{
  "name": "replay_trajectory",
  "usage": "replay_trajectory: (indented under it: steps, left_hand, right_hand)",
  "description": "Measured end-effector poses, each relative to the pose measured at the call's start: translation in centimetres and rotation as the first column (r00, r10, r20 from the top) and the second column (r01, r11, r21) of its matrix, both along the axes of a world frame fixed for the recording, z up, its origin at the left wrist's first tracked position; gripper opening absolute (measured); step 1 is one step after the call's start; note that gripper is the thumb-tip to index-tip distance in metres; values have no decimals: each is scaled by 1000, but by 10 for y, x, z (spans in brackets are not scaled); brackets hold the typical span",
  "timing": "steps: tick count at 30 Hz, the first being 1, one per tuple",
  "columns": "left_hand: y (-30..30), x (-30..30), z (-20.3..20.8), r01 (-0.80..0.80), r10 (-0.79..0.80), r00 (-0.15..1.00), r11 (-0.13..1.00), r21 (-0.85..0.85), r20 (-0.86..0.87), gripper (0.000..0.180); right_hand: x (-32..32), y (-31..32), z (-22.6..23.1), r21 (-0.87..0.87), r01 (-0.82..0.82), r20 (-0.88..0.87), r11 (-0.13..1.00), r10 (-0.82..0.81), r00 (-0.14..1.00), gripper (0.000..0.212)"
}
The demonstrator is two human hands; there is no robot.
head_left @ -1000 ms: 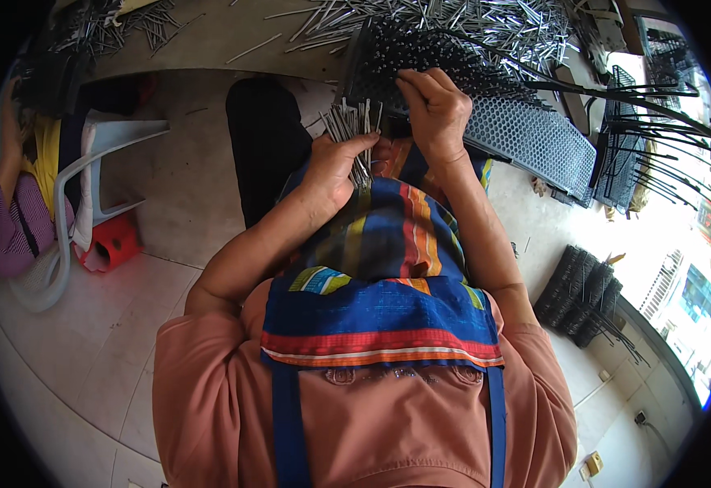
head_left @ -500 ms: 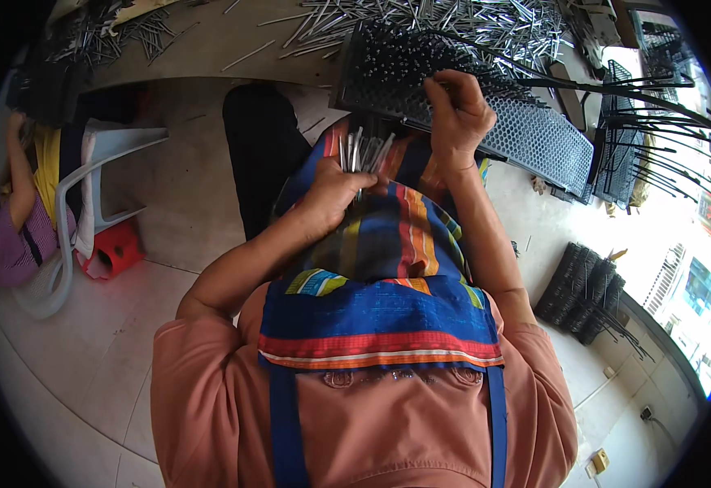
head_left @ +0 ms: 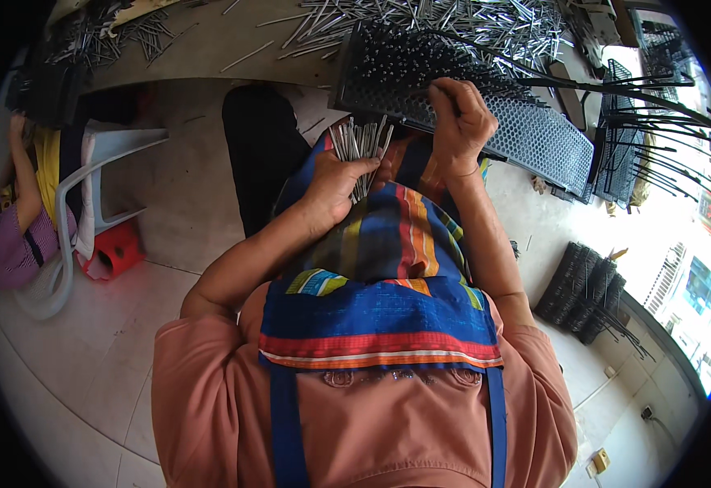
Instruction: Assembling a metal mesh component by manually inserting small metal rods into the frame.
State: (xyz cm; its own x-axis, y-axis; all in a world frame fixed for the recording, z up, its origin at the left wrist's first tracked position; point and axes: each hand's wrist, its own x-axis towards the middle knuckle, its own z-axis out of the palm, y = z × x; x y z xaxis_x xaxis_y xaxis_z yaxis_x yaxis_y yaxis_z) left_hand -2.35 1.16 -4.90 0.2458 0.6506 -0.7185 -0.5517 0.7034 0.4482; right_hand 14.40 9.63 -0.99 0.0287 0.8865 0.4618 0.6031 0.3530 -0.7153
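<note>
My left hand (head_left: 338,179) is closed round a fanned bunch of thin silvery metal rods (head_left: 358,140), held above my striped apron. Farther right, my right hand (head_left: 463,126) hovers over the near edge of a black rack full of small holes (head_left: 534,134). Its thumb and fingers are pinched together, and whatever they hold is hidden or too small to make out. Several upright rods (head_left: 404,69) fill the holes in the rack's far left part; the holes toward its right end show bare.
A big heap of loose rods (head_left: 486,28) covers the table (head_left: 201,57) beyond the rack. Black hooked bars (head_left: 640,122) stick out at the right. Black bundles (head_left: 581,285) stand on the floor. At left, another person (head_left: 22,236) sits by a grey chair (head_left: 67,211) and a red container (head_left: 113,252).
The rods in my left hand have tilted and spread into a wider fan. My right hand has shifted slightly, and its fingers have curled further down.
</note>
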Motion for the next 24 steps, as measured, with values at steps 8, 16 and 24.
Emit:
replay_trajectory:
  steps: [8, 16, 24]
  left_hand:
    - [10, 8, 2, -36, 36, 999, 999, -39, 5, 15]
    - [15, 11, 3, -117, 118, 992, 993, -17, 45, 17]
    - [13, 8, 4, -111, 110, 986, 994, -2, 122, 18]
  right_hand:
    - [3, 4, -12, 18, 2, 95, 1000, -4, 996, 10]
    - [-8, -3, -13, 26, -90, 462, 996, 68, 884, 23]
    - [2, -24, -18, -221, -84, 243, 972, 138, 960, 19]
